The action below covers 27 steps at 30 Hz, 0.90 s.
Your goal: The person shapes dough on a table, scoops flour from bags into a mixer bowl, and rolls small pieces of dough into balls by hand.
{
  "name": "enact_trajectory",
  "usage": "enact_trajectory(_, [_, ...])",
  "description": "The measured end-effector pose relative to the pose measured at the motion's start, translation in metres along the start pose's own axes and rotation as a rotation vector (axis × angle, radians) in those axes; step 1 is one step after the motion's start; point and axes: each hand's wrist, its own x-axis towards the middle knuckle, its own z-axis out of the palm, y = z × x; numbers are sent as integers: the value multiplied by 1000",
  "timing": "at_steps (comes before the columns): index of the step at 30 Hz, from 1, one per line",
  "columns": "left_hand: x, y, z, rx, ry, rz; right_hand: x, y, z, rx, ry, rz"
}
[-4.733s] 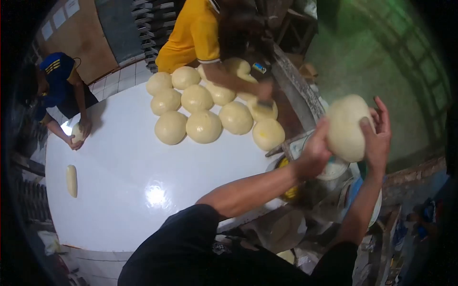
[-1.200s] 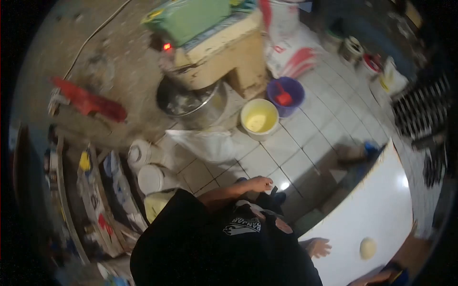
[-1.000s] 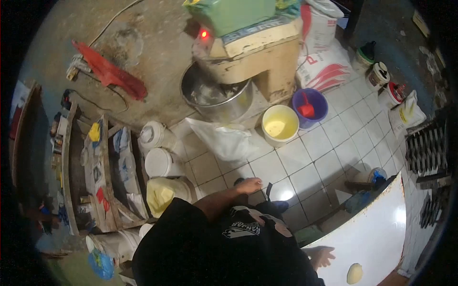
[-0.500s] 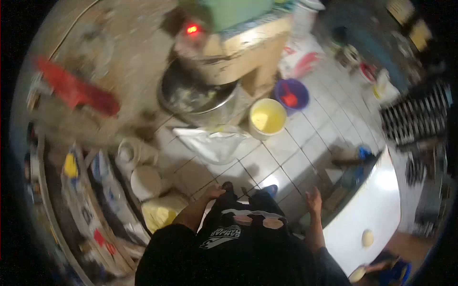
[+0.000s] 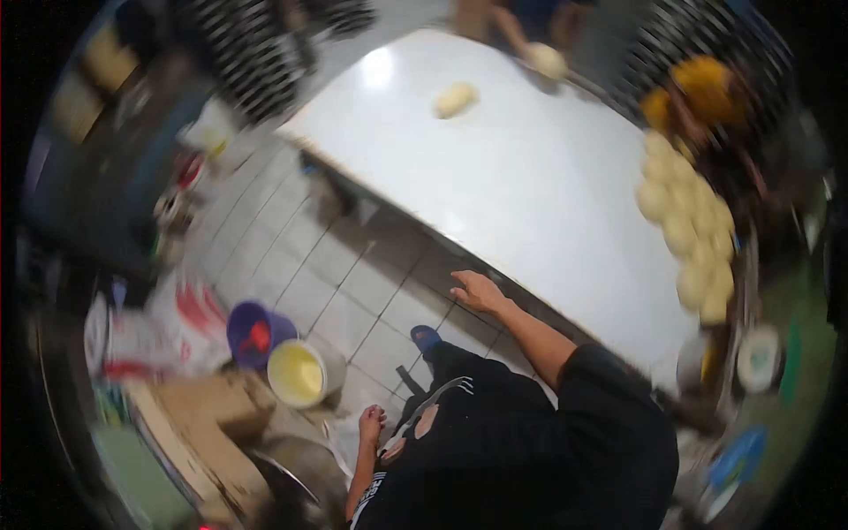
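My right hand [image 5: 477, 291] hangs in the air beside the near edge of a white-topped table [image 5: 530, 185]. Its fingers are apart and hold nothing. Lower left, by my hip, my left hand [image 5: 373, 424] has its fingers curled in, and I see nothing in it. A pale, elongated lump of dough [image 5: 456, 100] lies on the table toward the far side. Many rounded dough pieces [image 5: 685, 212] are packed together along the table's right end.
Another person's hand [image 5: 527, 51] touches a dough ball [image 5: 548, 62] at the far edge. A second person in orange [image 5: 702, 97] is beside the dough pile. Left on the tiled floor [image 5: 291, 221] stand a purple bucket [image 5: 250, 329], a cream bucket [image 5: 331, 369] and white-and-red sacks [image 5: 181, 322].
My view and body have turned right, so the table now fills the middle and the buckets have shifted to the lower left. My right hand has come alongside the table edge.
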Motion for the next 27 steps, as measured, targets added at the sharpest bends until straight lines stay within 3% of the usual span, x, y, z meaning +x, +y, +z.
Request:
enact_trajectory(4, [37, 38, 4, 348, -249, 20, -154, 14, -28, 179, 198, 358])
enact_trajectory(6, [80, 40, 6, 680, -355, 15, -237, 23, -32, 197, 346, 449])
enact_trajectory(8, [73, 83, 50, 946, -406, 153, -302, 29, -41, 216, 385, 687])
enact_trajectory(11, [54, 140, 148, 857, -655, 514, -391, 31, -58, 370, 710, 838])
enact_trajectory(14, [-13, 197, 274, 961, -901, 902, -455, 60, -70, 378, 1020, 880])
enact_trajectory(17, [-83, 247, 421, 1033, -1040, 992, -478, 107, -112, 533, 1217, 835])
enact_trajectory(20, [-124, 236, 528, 976, -1154, 958, -507, 133, -158, 597, 1353, 801])
enact_trajectory(23, [-131, 204, 597, 1197, -1163, 1234, -524, 165, -193, 721, 1393, 786])
enact_trajectory(27, [-108, 157, 660, 1456, -1178, 1325, -537, 196, -235, 847, 1353, 768])
